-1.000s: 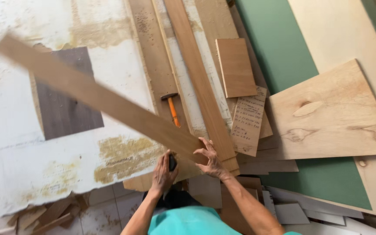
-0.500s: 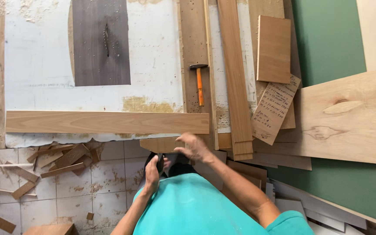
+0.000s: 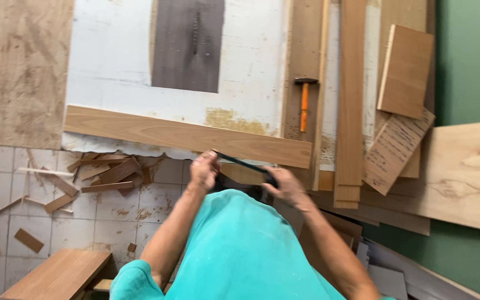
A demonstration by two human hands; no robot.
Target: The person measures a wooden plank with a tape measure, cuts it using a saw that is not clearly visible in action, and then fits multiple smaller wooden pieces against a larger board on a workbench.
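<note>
A long light wooden plank [image 3: 156,132] lies across the near edge of the white, stained worktable [image 3: 112,66]. Just below its right part, my left hand [image 3: 204,169] and my right hand [image 3: 285,187] each grip one end of a thin dark tool [image 3: 243,164]; I cannot tell what kind of tool it is. The tool runs slanted between my hands, close under the plank's lower edge. My teal shirt hides what lies beneath my hands.
A hammer with an orange handle [image 3: 304,103] lies on upright boards [image 3: 351,100]. A dark veneer sheet [image 3: 187,44] rests on the table. At the right are a small board [image 3: 405,69] and a large plywood sheet [image 3: 468,172]. Wood scraps [image 3: 106,172] litter the tiled floor.
The plank swung down from a raised diagonal to lie flat across the table edge. My right hand left it and now joins my left hand on the dark tool.
</note>
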